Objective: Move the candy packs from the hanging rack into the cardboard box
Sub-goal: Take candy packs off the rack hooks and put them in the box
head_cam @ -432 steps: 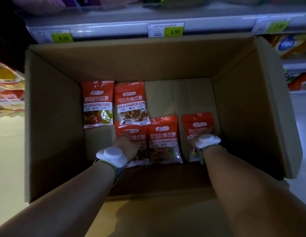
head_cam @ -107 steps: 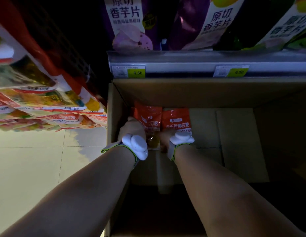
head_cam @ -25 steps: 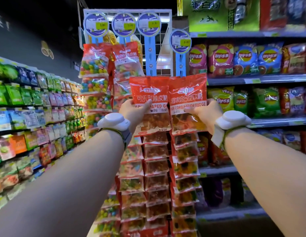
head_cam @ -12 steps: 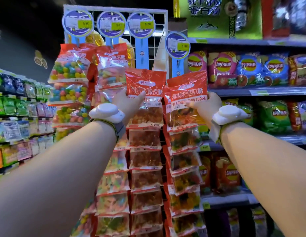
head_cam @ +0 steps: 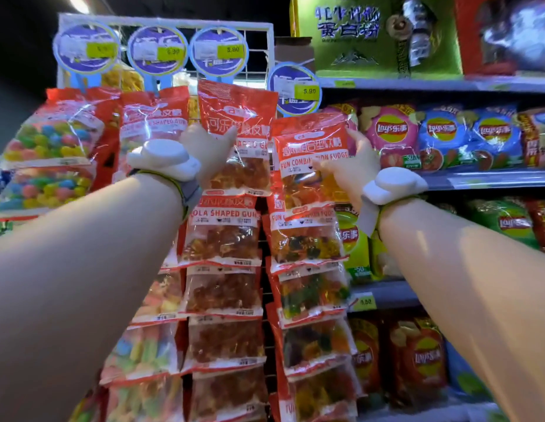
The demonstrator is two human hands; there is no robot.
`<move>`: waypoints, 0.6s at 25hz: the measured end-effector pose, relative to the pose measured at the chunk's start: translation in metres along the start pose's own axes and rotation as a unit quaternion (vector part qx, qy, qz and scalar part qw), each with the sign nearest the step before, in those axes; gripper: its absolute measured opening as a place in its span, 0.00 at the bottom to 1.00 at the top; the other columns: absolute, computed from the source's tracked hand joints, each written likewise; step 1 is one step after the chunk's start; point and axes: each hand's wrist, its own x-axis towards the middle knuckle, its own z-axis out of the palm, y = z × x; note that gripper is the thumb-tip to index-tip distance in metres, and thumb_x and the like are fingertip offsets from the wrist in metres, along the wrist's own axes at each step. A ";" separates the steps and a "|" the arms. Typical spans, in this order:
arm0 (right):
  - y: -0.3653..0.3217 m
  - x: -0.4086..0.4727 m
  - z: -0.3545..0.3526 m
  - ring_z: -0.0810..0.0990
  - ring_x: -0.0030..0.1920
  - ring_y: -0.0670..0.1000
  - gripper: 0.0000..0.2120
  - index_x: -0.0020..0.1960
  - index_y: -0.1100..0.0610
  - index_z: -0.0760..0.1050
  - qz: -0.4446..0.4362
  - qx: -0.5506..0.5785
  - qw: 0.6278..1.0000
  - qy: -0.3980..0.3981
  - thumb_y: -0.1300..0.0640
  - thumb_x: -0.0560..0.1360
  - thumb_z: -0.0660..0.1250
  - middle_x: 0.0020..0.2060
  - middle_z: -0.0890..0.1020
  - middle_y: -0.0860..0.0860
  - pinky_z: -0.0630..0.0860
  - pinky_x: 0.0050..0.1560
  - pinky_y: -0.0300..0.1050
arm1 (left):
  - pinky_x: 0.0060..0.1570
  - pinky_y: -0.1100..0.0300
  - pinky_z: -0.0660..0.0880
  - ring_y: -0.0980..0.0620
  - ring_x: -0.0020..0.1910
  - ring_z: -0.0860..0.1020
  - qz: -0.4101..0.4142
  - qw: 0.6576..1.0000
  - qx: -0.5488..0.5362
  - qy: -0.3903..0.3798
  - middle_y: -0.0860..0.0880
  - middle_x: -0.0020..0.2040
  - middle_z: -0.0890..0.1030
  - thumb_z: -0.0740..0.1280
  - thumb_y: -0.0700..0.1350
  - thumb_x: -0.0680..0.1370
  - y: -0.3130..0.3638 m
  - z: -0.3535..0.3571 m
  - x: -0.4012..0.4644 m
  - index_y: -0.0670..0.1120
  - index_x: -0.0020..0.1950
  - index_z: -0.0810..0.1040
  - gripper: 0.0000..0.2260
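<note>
Left hand point(head_cam: 208, 150) pinching cola pack point(head_cam: 237, 138) — right hand point(head_cam: 350, 166) pinching fudge pack point(head_cam: 310, 153) — both at the rack point(head_cam: 265, 28).

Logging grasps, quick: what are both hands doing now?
Left hand: grips red cola-gum candy pack.
Right hand: grips red fun-combination fudge pack.

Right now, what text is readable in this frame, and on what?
"COLA SHAPED GUM": cola pack below the left hand.
"FUN COMBIN...ION FUDGE": fudge pack in the right hand.
"5.90": round tag.
"5.80": round tag.
"Lay's": pink chip bag.
Leftmost tag's price, small pack print: blurred.
</note>
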 end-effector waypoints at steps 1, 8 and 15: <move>0.000 0.003 0.002 0.76 0.54 0.45 0.41 0.73 0.52 0.61 -0.009 0.012 1.000 0.002 0.60 0.66 0.77 0.51 0.75 0.44 0.74 0.62 0.46 | 0.62 0.46 0.74 0.39 0.63 0.74 -0.007 1.000 0.029 -0.005 0.38 0.65 0.74 0.61 0.62 0.78 0.000 -0.001 0.004 0.35 0.71 0.65 0.35; -0.009 0.027 0.016 0.76 0.62 0.51 0.42 0.75 0.50 0.58 0.017 -0.003 1.000 -0.020 0.57 0.67 0.76 0.65 0.75 0.50 0.75 0.63 0.50 | 0.60 0.47 0.75 0.38 0.61 0.76 -0.037 0.999 0.038 -0.005 0.38 0.61 0.77 0.61 0.62 0.78 -0.011 -0.005 0.015 0.33 0.70 0.66 0.34; -0.011 0.023 0.024 0.78 0.58 0.51 0.39 0.76 0.53 0.57 0.058 -0.027 0.997 -0.048 0.61 0.71 0.73 0.65 0.74 0.50 0.74 0.63 0.46 | 0.51 0.51 0.81 0.42 0.50 0.81 -0.052 0.996 -0.071 -0.024 0.43 0.52 0.81 0.67 0.61 0.75 -0.030 -0.004 0.028 0.38 0.61 0.74 0.28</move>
